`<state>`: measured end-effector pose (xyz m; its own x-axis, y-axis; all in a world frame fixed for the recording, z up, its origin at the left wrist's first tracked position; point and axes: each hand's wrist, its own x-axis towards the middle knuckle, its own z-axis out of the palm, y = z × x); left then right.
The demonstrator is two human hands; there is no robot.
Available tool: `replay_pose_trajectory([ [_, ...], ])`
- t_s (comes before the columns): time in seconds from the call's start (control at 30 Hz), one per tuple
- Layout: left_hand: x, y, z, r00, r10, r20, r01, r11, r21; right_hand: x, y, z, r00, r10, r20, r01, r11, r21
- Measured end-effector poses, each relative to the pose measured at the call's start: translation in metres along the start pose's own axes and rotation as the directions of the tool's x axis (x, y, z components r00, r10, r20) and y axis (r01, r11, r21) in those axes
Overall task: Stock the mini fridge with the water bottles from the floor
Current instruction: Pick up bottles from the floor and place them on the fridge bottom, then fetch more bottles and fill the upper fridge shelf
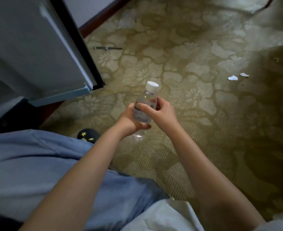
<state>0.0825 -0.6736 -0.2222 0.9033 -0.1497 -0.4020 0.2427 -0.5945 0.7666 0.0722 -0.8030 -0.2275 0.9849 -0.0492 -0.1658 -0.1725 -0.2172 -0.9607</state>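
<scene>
A clear water bottle (145,104) with a white cap is held upright above the patterned carpet, in the middle of the head view. My left hand (129,120) grips its lower body from the left and below. My right hand (160,112) wraps its fingers round the upper body from the right. The mini fridge's grey door (37,52) stands open at the upper left, its lower corner to the left of the bottle. The inside of the fridge is out of view.
Beige floral carpet (179,64) covers the floor. A thin dark stick-like object (108,48) lies near the door's edge. White paper scraps (233,78) lie at the right. My blue-clad knee (45,164) and a dark sock with yellow stars (87,135) fill the lower left.
</scene>
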Motion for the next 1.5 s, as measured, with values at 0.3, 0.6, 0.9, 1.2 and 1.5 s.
replay_pose_trajectory([
  [0.3,-0.030,-0.023,-0.164,0.935,-0.010,-0.353,0.029,0.998,0.047,0.030,-0.112,0.140,0.956,-0.169,0.240,0.151,0.984,0.092],
  [0.6,-0.122,-0.090,-0.305,0.722,-0.094,-0.686,0.190,0.980,0.065,-0.012,-0.215,0.287,0.780,-0.310,0.544,0.291,0.949,0.123],
  [0.9,-0.268,-0.193,-0.350,0.475,-0.323,-0.819,0.160,0.946,-0.280,-0.122,-0.250,0.397,0.499,-0.300,0.813,0.380,0.919,0.106],
  [1.2,-0.374,-0.279,-0.269,0.256,-0.462,-0.849,0.086,0.886,-0.456,-0.228,-0.193,0.468,0.256,-0.143,0.956,0.484,0.875,0.002],
  [1.5,-0.394,-0.361,-0.197,0.162,-0.627,-0.762,0.169,0.778,-0.605,-0.275,-0.122,0.511,0.108,0.042,0.993,0.671,0.734,-0.104],
])
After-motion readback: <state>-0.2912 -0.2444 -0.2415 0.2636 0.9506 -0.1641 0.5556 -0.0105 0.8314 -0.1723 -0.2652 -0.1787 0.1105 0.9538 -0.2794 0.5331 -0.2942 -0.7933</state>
